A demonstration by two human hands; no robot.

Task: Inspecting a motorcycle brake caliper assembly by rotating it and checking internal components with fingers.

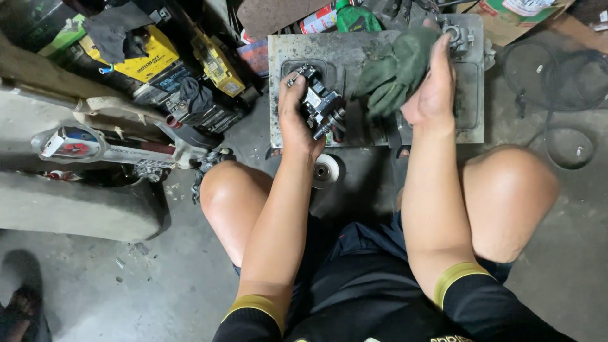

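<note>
I squat on a concrete floor over a dirty grey metal tray. My left hand grips a small dark metal engine part over the tray's left half. A dark green work glove hangs from my right hand, bunched over the tray's middle. Another small metal part sits at the tray's far right corner, just beyond my right fingertips.
Yellow and black boxes and dark rags are piled at the back left. A white scooter body panel lies on the left. A small round white part rests below the tray. Black cables coil at right. Someone's foot shows bottom left.
</note>
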